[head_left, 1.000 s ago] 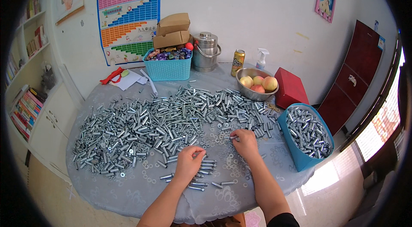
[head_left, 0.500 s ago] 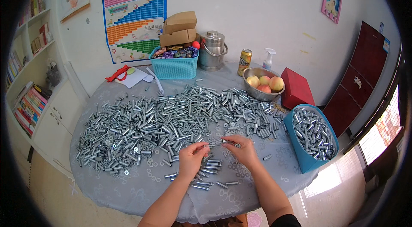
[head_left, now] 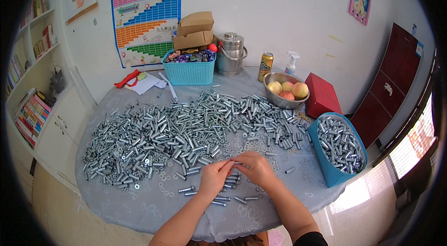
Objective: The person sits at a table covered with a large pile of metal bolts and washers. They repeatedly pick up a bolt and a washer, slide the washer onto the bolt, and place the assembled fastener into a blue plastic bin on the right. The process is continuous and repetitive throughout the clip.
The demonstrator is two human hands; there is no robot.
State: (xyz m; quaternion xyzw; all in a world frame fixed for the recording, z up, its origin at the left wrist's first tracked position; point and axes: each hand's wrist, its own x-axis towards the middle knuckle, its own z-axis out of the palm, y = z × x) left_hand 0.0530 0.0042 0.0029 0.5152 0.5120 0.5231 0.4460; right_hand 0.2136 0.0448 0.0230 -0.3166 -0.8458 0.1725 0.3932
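Observation:
My left hand [head_left: 215, 178] and my right hand [head_left: 254, 167] meet above the near middle of the table, fingertips touching. Both are closed in a pinch around a slim silver metal bolt part [head_left: 238, 163], mostly covered by the fingers. Under and beside my left hand lie several silver sleeved bolts [head_left: 231, 181] in a loose row. Two more short bolts [head_left: 240, 200] rest nearer to me. Beyond the hands spreads a wide heap of loose metal sleeves and bolts [head_left: 163, 129], with flat washers [head_left: 251, 146] scattered along its near side.
A grey cloth covers the table [head_left: 139, 213]. On the right stands a blue bin [head_left: 333, 174] full of metal sleeves. Farther back are a steel bowl [head_left: 286, 101] of fruit, a red box [head_left: 322, 94], a drink can [head_left: 265, 67], a steel pot [head_left: 230, 55] and a turquoise basket [head_left: 188, 74].
My hands, apart before with a thin metal piece between them, have come together. The left moved right, and the right moved slightly left and nearer to me.

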